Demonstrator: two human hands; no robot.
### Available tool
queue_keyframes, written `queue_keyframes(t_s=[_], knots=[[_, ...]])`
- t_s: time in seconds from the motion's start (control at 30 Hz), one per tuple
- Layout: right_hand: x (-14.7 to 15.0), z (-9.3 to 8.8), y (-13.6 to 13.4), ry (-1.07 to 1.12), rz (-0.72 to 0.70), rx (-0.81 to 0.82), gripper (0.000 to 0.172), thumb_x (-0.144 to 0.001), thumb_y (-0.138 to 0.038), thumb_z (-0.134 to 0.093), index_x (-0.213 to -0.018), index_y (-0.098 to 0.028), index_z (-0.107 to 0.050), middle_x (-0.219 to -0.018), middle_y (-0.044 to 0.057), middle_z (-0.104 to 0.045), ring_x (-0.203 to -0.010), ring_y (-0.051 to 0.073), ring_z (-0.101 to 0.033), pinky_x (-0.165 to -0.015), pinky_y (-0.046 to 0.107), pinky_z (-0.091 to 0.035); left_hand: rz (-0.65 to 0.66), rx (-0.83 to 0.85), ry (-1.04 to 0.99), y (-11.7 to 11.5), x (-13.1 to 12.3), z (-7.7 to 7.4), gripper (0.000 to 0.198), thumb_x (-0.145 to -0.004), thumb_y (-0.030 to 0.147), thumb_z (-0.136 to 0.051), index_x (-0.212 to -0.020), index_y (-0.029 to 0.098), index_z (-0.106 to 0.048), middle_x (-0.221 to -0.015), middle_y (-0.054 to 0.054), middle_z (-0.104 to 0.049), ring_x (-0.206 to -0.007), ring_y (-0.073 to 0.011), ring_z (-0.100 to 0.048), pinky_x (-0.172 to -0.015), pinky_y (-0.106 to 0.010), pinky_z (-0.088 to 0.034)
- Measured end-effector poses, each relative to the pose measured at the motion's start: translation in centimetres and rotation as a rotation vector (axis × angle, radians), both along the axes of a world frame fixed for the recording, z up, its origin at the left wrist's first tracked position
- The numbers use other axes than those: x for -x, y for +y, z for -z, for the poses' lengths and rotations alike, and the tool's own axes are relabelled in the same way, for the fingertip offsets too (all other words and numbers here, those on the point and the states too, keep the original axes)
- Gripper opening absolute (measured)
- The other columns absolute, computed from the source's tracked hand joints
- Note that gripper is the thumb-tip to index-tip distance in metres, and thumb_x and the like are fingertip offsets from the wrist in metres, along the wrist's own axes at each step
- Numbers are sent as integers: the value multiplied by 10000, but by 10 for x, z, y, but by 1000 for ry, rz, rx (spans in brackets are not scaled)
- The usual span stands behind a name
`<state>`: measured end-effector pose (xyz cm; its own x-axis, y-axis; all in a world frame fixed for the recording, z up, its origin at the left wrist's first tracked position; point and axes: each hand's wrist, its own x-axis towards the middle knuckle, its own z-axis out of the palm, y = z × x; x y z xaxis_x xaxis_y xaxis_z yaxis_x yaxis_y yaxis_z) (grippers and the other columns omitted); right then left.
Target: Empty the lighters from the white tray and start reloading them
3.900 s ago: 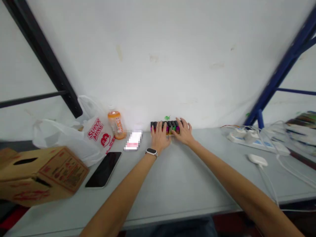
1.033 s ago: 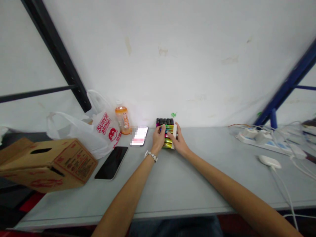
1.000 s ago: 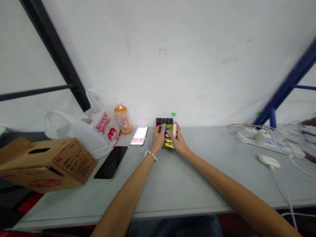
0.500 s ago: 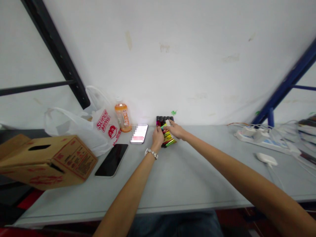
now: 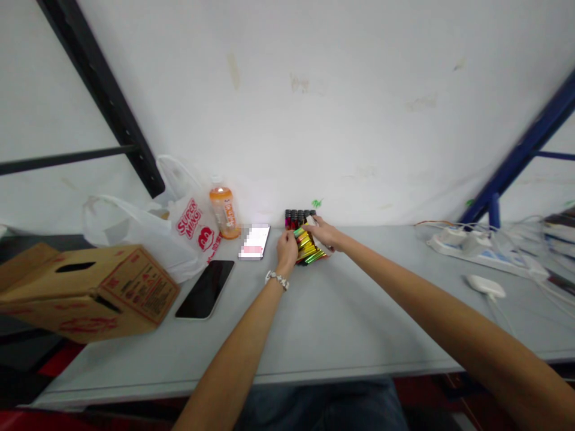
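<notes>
Cardboard box (image 5: pixel 85 290) is sitting at left on grey worktop (image 5: pixel 314 323). White plastic bag (image 5: pixel 153 236) is slumping behind it. Orange bottle (image 5: pixel 223 212) is standing by the wall. Black phone (image 5: pixel 205 289) is lying flat. Power strip (image 5: pixel 483 251) and white mouse (image 5: pixel 485 285) are lying far right.

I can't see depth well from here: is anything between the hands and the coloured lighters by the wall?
Nothing visible. Both hands are at the lighters: the left hand touches their left side, the right hand lies on their top right. The white phone lies apart, to the left.
</notes>
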<state>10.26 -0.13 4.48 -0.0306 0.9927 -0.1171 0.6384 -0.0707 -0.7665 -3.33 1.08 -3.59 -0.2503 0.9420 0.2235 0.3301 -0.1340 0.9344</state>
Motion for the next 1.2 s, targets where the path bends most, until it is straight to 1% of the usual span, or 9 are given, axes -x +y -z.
queue_keyframes(t_s=[0.1, 0.17, 0.37, 0.47, 0.57, 0.8, 0.93, 1.03, 1.2], knots=[[-6, -3, -1, -37, 30, 1, 776, -847, -600, -533, -1513, -252, -341, -1309, 157, -628, -1051, 339, -662, -907, 480, -520, -4, 0, 3, -4, -1, -1, 396, -933, 379, -364, -1001, 172, -695, -961, -98, -736, -923, -240, -672, -840, -366, -522], [-10, -4, -3, -45, 47, -20, 770, -835, -603, -552, -1483, -224, -381, -1305, 165, -631, -1101, 342, -643, -945, 467, -504, -12, -13, 41, -6, -3, -2, 394, -934, 373, -370, -999, 164, -698, -996, -111, -730, -950, -246, -660, -886, -378, -505], [-22, -4, -7, 9, 106, 85, 783, -845, -632, -523, -1479, -206, -351, -1297, 212, -618, -980, 342, -675, -798, 515, -551, -60, -99, 167, -10, -7, -1, 364, -933, 342, -389, -999, 168, -701, -1061, -133, -696, -1051, -263, -615, -1018, -423, -443], [-26, -4, -8, 27, 114, 86, 792, -831, -622, -547, -1464, -177, -381, -1349, 231, -578, -1002, 347, -659, -770, 520, -561, -65, -118, 196, -12, -9, 0, 358, -935, 333, -384, -1002, 172, -697, -1065, -133, -677, -1050, -260, -608, -1032, -429, -437], [-31, -4, -10, 55, 125, 106, 809, -810, -621, -571, -1474, -198, -386, -1425, 216, -517, -1035, 356, -642, -749, 544, -567, -81, -118, 214, -13, -10, 0, 357, -939, 325, -378, -995, 173, -696, -1061, -133, -664, -1054, -256, -602, -1039, -421, -437], [-48, 1, -11, 117, 147, 102, 771, -798, -607, -603, -1444, -208, -474, -1420, 211, -527, -1087, 379, -615, -729, 538, -572, -86, -129, 240, -10, -11, 1, 359, -943, 324, -374, -997, 175, -695, -1054, -134, -658, -1041, -259, -603, -1037, -428, -441], [-58, 1, -12, 97, 180, 80, 828, -770, -620, -632, -1472, -218, -455, -1470, 208, -483, -1158, 391, -580, -751, 518, -570, -103, -131, 241, -9, -10, 2, 363, -940, 330, -377, -987, 167, -698, -1040, -130, -658, -1055, -253, -607, -1035, -409, -445], [-64, -1, -14, 87, 182, 79, 838, -786, -615, -616, -1498, -219, -420, -1491, 204, -462, -1192, 391, -560, -771, 513, -569, -100, -138, 240, -9, -9, 2, 365, -943, 333, -372, -992, 178, -698, -1047, -123, -665, -1073, -252, -601, -1039, -406, -444], [-69, -2, -18, 63, 225, 29, 846, -814, -631, -574, -1519, -204, -381, -1458, 204, -498, -1138, 376, -598, -718, 476, -584, -125, -126, 266, -14, -7, -3, 375, -949, 349, -366, -999, 187, -701, -1071, -130, -675, -1095, -264, -595, -1030, -421, -435]])
